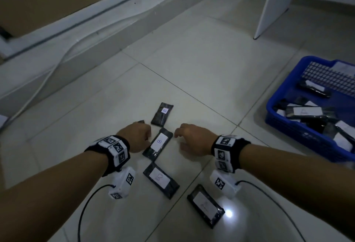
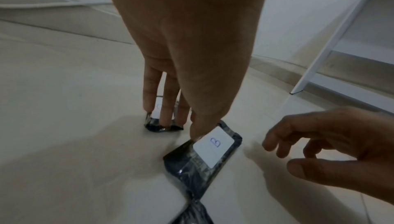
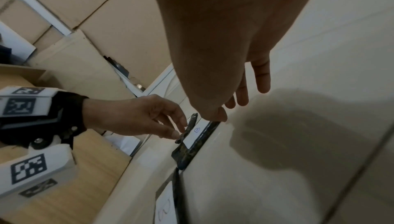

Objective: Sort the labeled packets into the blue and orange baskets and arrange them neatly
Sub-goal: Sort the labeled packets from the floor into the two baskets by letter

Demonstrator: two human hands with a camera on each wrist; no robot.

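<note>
Several dark packets with white labels lie on the tiled floor. One marked B (image 1: pixel 158 143) (image 2: pixel 211 150) (image 3: pixel 195 135) lies between my hands. My left hand (image 1: pixel 137 136) sets straight fingertips (image 2: pixel 165 119) on the near end of another packet (image 2: pixel 158 126), and its thumb touches the B packet's left edge. My right hand (image 1: pixel 189 138) (image 2: pixel 319 150) hovers just right of the B packet, fingers loosely curled and holding nothing. Three more packets (image 1: pixel 162 114) (image 1: pixel 161 180) (image 1: pixel 205 205) lie near. The blue basket (image 1: pixel 276 105) at right holds several packets. No orange basket is in view.
A white furniture leg (image 1: pixel 269 9) stands at the back right. A white cable (image 1: pixel 57 65) runs along the skirting at left. Cardboard boxes (image 3: pixel 110 25) stand behind my left arm. Black cables trail from both wrist cameras across the tiles near me.
</note>
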